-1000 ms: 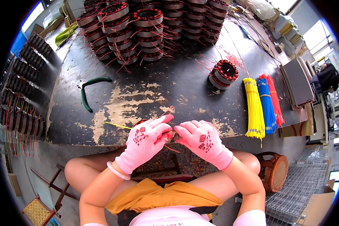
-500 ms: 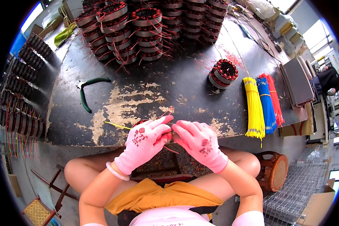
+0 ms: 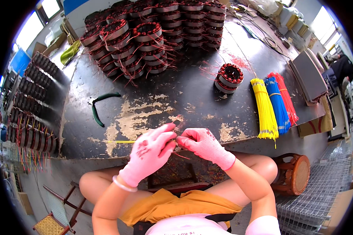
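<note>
My left hand [image 3: 151, 156], in a pink glove, is over the table's near edge with its fingers bent and thumb pressed in around thin wire. A yellow wire [image 3: 121, 141] sticks out to the left from behind it. Below the fingertips a thin red wire [image 3: 182, 156] shows. Close beside it, my right hand [image 3: 203, 145], also gloved in pink, pinches the wire ends; its fingertips nearly meet the left hand's. Whatever the wires are attached to is hidden behind my left hand.
Green-handled cutters [image 3: 99, 106] lie open at left. Stacked wound stators [image 3: 149, 47] stand at the back, and a small stack [image 3: 229, 78] right of centre. Yellow [image 3: 266, 109], blue [image 3: 277, 105] and red [image 3: 284, 98] wire bundles lie at right. More stators [image 3: 33, 133] line the left.
My right hand has turned, its fingers now curled into a tighter pinch. The left hand's fingers have lifted and spread slightly. The whole view has shifted a little.
</note>
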Available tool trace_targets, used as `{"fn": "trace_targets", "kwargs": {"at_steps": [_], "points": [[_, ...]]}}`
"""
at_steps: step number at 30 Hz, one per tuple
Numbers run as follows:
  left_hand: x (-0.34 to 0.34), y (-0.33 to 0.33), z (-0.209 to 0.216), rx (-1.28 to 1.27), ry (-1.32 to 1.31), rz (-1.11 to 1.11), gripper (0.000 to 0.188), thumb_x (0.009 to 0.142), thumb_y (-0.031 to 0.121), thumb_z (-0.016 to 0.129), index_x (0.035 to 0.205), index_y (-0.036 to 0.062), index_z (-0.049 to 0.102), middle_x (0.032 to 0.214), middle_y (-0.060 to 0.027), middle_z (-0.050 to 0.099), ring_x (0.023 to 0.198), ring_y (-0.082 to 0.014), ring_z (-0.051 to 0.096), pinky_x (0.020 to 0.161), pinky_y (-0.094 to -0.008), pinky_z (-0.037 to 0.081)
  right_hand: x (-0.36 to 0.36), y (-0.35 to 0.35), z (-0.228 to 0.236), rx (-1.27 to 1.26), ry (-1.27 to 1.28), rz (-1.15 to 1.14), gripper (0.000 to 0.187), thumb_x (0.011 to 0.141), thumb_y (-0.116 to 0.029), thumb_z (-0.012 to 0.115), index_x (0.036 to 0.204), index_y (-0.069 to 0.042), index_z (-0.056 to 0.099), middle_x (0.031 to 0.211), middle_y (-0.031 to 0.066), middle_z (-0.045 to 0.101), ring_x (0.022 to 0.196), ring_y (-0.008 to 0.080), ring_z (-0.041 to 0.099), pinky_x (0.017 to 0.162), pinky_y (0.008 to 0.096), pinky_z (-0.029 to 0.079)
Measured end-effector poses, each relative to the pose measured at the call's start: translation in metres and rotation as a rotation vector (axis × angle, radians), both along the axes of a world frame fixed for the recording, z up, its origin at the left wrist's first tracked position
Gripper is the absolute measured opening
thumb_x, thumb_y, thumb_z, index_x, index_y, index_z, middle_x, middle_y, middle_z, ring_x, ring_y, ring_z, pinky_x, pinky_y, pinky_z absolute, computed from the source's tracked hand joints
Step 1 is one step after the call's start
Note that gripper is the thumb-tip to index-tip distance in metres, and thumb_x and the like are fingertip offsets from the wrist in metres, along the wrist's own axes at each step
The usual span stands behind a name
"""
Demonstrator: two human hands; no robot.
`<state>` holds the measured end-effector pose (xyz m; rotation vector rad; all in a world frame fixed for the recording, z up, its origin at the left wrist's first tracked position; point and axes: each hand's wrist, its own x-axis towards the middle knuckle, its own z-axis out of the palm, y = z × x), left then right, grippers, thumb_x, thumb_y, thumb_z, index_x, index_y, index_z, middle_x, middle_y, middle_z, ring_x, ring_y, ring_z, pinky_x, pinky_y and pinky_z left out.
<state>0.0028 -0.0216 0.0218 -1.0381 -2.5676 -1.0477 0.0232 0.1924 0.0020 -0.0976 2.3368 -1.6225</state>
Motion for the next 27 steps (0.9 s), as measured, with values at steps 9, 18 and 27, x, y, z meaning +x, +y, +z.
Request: {"fn": "trace_targets", "kwargs": {"at_steps": [9,18,27], "points": [[-0.006,0.002,-0.004,-0.152,-0.047,0.079,0.025,0.095,0.019,0.062,0.114,0.0037,0.068,0.130,-0.0156,0.064,0.122,-0.0375,0.058,0.106,-0.0476,0.044,0.003,-0.002,0.006,0.175,0.013,-0.009,0.038,0.094,-0.036,0.071,0.082,-0.001,0.064,0.069,0.0125,0.061,0.062,0.0178,0.060,0.060,0.0360,0.047],[-0.004,0.010,-0.013,-0.117,-0.130,0.153,0.026,0.098,0.016,0.059,0.119,0.0013,0.066,0.119,-0.0160,0.065,0.111,-0.0370,0.061,0.097,-0.0447,0.048,0.104,0.167,0.019,0.533,0.413,-1.046,0.028,0.097,-0.030,0.070,0.081,-0.007,0.069,0.071,0.0112,0.065,0.068,0.0272,0.067,0.064,0.0375,0.050],[-0.006,0.011,-0.017,-0.145,-0.114,0.151,0.027,0.099,0.014,0.058,0.122,0.0006,0.065,0.121,-0.0170,0.065,0.112,-0.0372,0.061,0.098,-0.0437,0.048,0.122,0.268,-0.007,0.942,0.277,-1.194,0.051,0.090,-0.056,0.069,0.083,-0.006,0.065,0.084,0.0122,0.068,0.081,0.0321,0.067,0.074,0.0452,0.051]]}}
